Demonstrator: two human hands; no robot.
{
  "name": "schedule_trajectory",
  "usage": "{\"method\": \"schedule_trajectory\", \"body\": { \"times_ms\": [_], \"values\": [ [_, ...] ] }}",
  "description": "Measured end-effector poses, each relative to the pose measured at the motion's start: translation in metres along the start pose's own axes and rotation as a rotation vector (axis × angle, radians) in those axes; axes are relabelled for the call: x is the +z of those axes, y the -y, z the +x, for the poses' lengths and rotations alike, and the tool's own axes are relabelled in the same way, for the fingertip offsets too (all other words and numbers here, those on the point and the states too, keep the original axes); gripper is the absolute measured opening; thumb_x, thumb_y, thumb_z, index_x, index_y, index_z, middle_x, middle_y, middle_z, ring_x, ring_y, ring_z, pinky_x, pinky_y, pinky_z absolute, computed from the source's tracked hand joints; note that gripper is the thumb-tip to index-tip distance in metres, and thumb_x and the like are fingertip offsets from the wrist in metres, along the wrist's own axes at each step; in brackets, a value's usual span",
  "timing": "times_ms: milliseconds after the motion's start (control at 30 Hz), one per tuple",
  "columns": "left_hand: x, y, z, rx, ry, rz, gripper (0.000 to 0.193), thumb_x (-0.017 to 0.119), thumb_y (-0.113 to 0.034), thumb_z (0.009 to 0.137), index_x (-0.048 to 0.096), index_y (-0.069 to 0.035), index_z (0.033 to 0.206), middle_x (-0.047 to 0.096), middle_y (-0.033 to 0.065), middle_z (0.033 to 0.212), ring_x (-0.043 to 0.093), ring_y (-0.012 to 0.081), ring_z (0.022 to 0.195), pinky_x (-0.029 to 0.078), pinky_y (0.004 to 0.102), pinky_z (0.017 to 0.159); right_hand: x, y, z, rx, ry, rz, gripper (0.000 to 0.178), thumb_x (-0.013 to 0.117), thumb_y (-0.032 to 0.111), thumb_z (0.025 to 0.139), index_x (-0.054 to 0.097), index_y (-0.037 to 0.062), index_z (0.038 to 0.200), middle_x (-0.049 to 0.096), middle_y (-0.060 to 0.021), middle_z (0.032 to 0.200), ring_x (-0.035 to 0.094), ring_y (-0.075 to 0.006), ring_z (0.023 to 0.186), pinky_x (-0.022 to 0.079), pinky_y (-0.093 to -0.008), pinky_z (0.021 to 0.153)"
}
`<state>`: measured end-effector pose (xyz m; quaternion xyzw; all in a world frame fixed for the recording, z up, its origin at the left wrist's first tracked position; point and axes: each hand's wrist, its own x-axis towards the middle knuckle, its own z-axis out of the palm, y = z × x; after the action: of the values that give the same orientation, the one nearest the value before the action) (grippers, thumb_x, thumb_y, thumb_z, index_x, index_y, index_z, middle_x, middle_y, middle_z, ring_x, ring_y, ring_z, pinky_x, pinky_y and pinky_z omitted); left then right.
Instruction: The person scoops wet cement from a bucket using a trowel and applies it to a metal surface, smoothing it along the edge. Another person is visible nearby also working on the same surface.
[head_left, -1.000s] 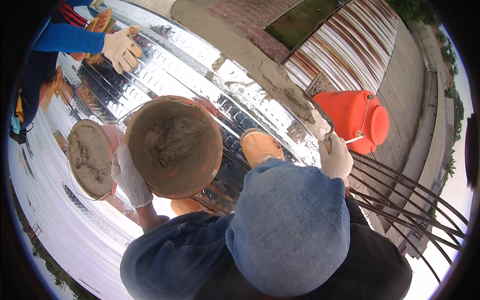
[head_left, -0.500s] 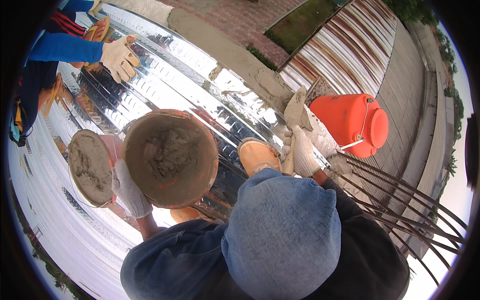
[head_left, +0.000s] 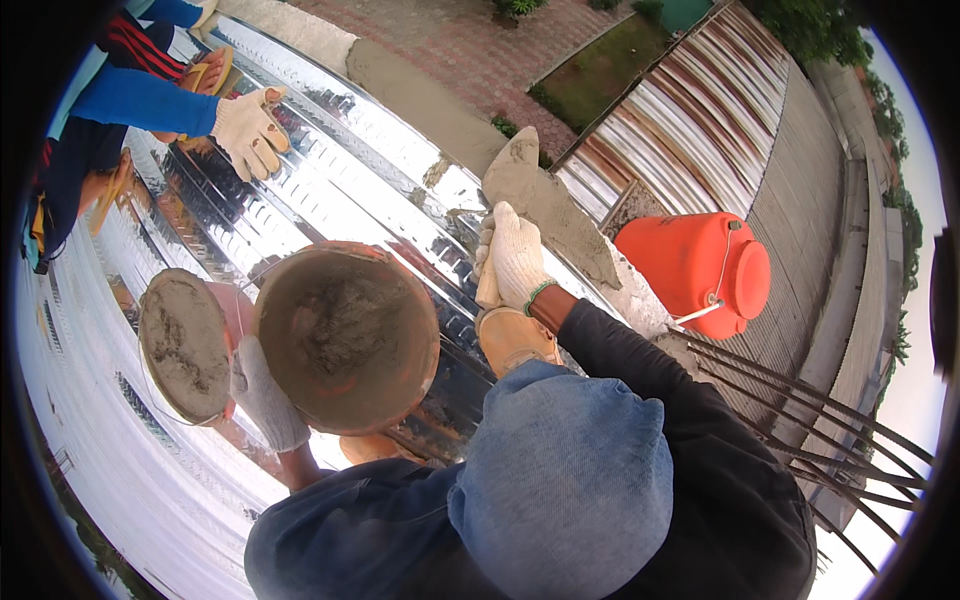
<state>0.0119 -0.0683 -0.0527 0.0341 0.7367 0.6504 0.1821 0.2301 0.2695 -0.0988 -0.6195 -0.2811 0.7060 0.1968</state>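
My right hand [head_left: 518, 258], in a white knit glove, is wrapped round the wooden handle of a trowel [head_left: 512, 168]. The mortar-coated blade lies over the wet mortar strip [head_left: 565, 215] along the wall top. My gloved left hand [head_left: 265, 395] grips the left side of a mortar-smeared bucket [head_left: 405, 370], its fingers partly hidden. The bucket's mouth is turned up toward me, with grey mortar [head_left: 350, 315] inside. Left of it is a smaller pail [head_left: 185, 345] full of mortar. My tan boot [head_left: 515, 340] shows just below the trowel handle.
An orange-red water jug [head_left: 670, 265] sits on the wall's right end, near several bent steel bars [head_left: 810, 415]. Shiny metal sheeting [head_left: 330, 165] lies underfoot. At upper left a co-worker's gloved hand [head_left: 250, 135] hovers above it. Beyond the wall lies a brick-paved yard [head_left: 430, 45], lower down.
My right hand and the trowel have moved left and farther along the mortared wall top, away from the jug. My left hand stays at the bucket, which shifts slightly down in view.
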Motion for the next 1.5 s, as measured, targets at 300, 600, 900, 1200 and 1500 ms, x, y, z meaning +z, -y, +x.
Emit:
{"method": "schedule_trajectory", "body": {
  "times_ms": [300,600,900,1200,1500],
  "values": [
    [-0.032,0.045,0.004,0.073,-0.004,-0.054,0.021,0.065,-0.019,0.121,0.069,-0.005,0.136,0.073,0.0046,0.117,0.072,0.0144,0.103,0.062,0.0312,0.090,-0.022,0.017,0.010,-0.196,0.022,-0.702,0.049,0.063,0.048,0.116,0.067,-0.0003,0.105,0.068,-0.0068,0.084,0.067,-0.0202,0.063,0.057,-0.0403,0.061],
    [-0.043,0.050,0.015,-0.070,0.100,-0.401,0.031,0.060,-0.017,0.122,0.063,-0.003,0.150,0.071,0.0058,0.125,0.072,0.0161,0.108,0.063,0.0329,0.093,-0.165,-0.014,-0.053,-0.049,-0.195,-0.489,0.041,0.064,0.043,0.116,0.069,0.0032,0.109,0.064,-0.0031,0.082,0.062,-0.0122,0.058,0.054,-0.0330,0.053],
    [-0.028,0.024,0.005,-0.011,0.049,-0.035,0.028,0.062,-0.019,0.122,0.066,-0.003,0.144,0.073,0.0055,0.123,0.072,0.0146,0.104,0.062,0.0308,0.089,-0.075,0.050,-0.064,-0.015,0.380,-0.602,0.045,0.061,0.043,0.116,0.070,0.0009,0.105,0.062,-0.0022,0.079,0.061,-0.0108,0.061,0.051,-0.0304,0.055],
    [-0.001,0.006,-0.006,-0.017,-0.080,-0.041,0.021,0.064,-0.023,0.121,0.072,-0.004,0.128,0.075,0.0022,0.113,0.072,0.0120,0.098,0.061,0.0299,0.087,-0.118,0.045,-0.036,-0.062,0.376,-0.876,0.045,0.059,0.040,0.115,0.071,-0.0007,0.101,0.061,-0.0021,0.077,0.060,-0.0114,0.060,0.049,-0.0322,0.055],
    [0.001,-0.010,0.007,0.004,-0.051,0.072,0.027,0.067,-0.026,0.120,0.073,-0.002,0.128,0.076,0.0064,0.114,0.074,0.0159,0.096,0.061,0.0321,0.084,-0.114,0.025,-0.037,-0.478,0.179,-1.044,0.052,0.058,0.044,0.116,0.065,-0.0071,0.109,0.070,-0.0185,0.083,0.075,-0.0312,0.075,0.060,-0.0474,0.075]
  ]
}}
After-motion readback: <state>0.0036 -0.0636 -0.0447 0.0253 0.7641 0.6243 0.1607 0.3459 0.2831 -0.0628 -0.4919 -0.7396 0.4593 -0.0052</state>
